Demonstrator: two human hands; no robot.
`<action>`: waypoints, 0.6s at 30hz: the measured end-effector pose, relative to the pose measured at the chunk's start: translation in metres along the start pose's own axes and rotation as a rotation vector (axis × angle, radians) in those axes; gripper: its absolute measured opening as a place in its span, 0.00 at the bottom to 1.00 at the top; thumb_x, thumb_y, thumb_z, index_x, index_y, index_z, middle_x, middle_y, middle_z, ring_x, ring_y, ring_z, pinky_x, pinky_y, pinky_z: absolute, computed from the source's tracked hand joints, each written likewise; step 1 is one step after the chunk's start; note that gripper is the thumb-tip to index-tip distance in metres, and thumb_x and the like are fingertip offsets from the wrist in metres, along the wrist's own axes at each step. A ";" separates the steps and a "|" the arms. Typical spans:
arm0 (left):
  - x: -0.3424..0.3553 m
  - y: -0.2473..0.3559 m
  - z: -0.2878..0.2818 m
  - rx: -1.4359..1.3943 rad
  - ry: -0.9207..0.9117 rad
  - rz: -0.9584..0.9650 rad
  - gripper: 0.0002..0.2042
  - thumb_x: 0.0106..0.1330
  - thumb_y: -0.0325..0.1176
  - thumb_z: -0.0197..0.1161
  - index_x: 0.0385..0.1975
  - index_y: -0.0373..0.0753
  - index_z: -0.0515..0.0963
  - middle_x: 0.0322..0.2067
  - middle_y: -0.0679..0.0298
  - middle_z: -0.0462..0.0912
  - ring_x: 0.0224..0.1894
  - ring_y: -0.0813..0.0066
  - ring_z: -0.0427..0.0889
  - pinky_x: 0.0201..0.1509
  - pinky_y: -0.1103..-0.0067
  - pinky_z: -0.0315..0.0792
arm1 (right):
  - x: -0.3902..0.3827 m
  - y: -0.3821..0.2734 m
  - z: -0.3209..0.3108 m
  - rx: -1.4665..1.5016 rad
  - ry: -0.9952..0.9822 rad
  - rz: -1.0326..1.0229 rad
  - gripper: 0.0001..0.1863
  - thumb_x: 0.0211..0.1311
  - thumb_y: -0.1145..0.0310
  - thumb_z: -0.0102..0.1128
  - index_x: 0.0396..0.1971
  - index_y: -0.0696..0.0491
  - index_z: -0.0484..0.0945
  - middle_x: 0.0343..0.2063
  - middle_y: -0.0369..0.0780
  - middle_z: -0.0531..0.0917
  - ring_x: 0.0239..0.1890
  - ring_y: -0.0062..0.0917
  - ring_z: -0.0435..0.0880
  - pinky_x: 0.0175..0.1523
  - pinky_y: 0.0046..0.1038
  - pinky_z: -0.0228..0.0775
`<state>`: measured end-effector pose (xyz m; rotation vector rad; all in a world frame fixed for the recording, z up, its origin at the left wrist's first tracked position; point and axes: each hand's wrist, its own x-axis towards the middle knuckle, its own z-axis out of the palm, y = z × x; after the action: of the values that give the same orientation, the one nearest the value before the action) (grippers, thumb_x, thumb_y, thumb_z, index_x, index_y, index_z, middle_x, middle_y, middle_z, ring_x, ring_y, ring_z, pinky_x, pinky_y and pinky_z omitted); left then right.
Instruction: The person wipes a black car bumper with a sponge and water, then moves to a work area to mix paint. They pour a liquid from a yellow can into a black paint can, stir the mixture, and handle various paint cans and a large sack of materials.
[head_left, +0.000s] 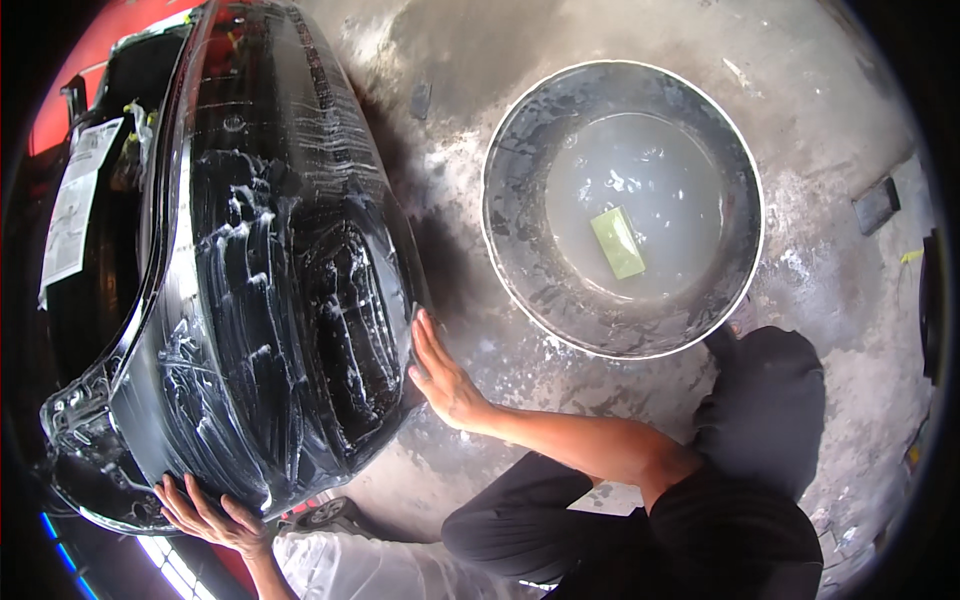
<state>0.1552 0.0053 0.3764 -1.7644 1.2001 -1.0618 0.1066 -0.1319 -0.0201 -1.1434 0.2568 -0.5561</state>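
A large black car body panel (260,270), streaked with white suds and wet smears, fills the left side of the head view. My left hand (210,520) lies on its lower edge at bottom left, open with fingers spread. My right hand (445,385) rests against the panel's right edge, open, its fingers stretched out; a greyish patch sits at the fingertips, and I cannot tell whether it is a separate sheet or part of the panel.
A round basin (520,210) of cloudy water, holding a pale green rectangular block (617,242), stands on the stained concrete floor (820,100) at right. A dark rectangular pad (876,205) lies beyond it. Newspaper (75,200) covers part of the left side. My dark-clothed legs are below.
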 end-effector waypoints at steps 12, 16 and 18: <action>0.003 -0.001 0.002 -0.033 0.010 -0.011 0.26 0.81 0.47 0.43 0.68 0.37 0.73 0.69 0.48 0.72 0.75 0.43 0.65 0.78 0.50 0.50 | 0.020 -0.007 0.008 0.015 0.007 0.168 0.42 0.82 0.42 0.31 0.81 0.50 0.30 0.81 0.42 0.26 0.83 0.39 0.32 0.84 0.45 0.31; -0.007 -0.004 0.005 -0.040 0.025 0.002 0.26 0.81 0.48 0.42 0.67 0.37 0.74 0.69 0.49 0.73 0.74 0.45 0.66 0.78 0.51 0.51 | 0.021 0.002 0.016 -0.006 0.102 0.070 0.42 0.82 0.46 0.37 0.81 0.54 0.34 0.82 0.46 0.31 0.84 0.39 0.36 0.84 0.40 0.30; 0.004 0.001 0.010 -0.054 0.054 0.001 0.26 0.81 0.47 0.42 0.66 0.37 0.75 0.69 0.49 0.73 0.74 0.46 0.67 0.78 0.51 0.52 | 0.127 0.029 -0.024 0.142 0.165 0.092 0.42 0.82 0.45 0.37 0.80 0.58 0.39 0.81 0.50 0.38 0.83 0.39 0.40 0.84 0.37 0.33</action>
<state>0.1644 0.0022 0.3725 -1.7860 1.2728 -1.0920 0.2099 -0.2108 -0.0451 -0.9449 0.4042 -0.5783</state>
